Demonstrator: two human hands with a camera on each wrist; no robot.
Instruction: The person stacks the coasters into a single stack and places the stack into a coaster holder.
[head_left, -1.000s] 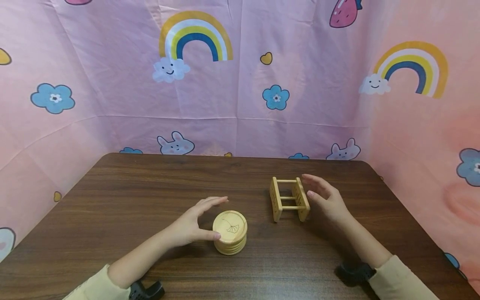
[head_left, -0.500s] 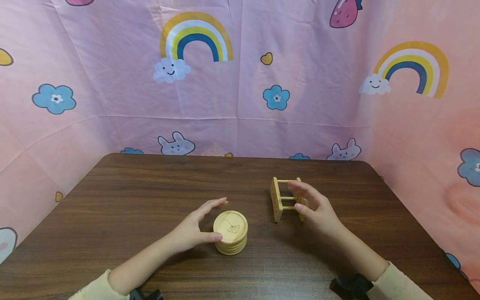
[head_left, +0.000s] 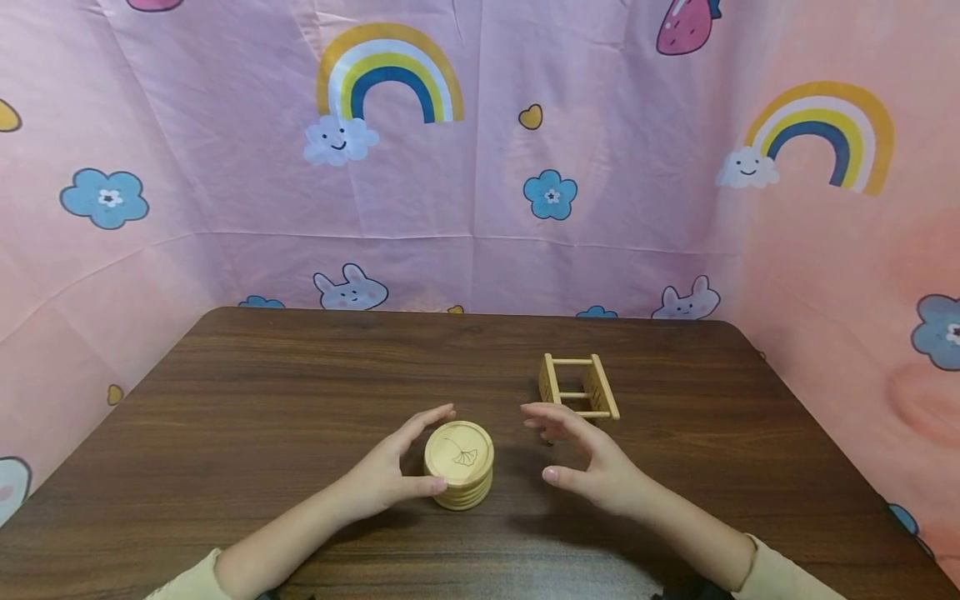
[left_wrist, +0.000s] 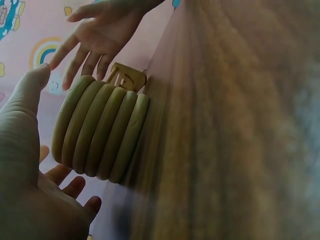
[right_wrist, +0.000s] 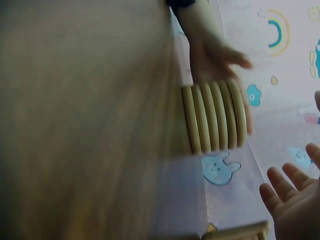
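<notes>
A left hand point(head_left: 386, 471), fingers relaxed and without a firm grasp, curves around a stack of six wooden coasters point(head_left: 463, 457) just below the center of the head view; whether the thumb touches them cannot be told. The right hand point(head_left: 603, 473), released, fingers extended, hovers lower right, apart from the stack. Beyond it, right of center, a small wooden rack point(head_left: 601, 388) sits on a brown table point(head_left: 337, 358) before a rainbow-printed cloth point(head_left: 420, 187).

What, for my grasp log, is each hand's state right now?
Left hand: open around the stack of round wooden coasters, not gripping it; contact unclear.
Right hand: open, holding nothing.
</notes>
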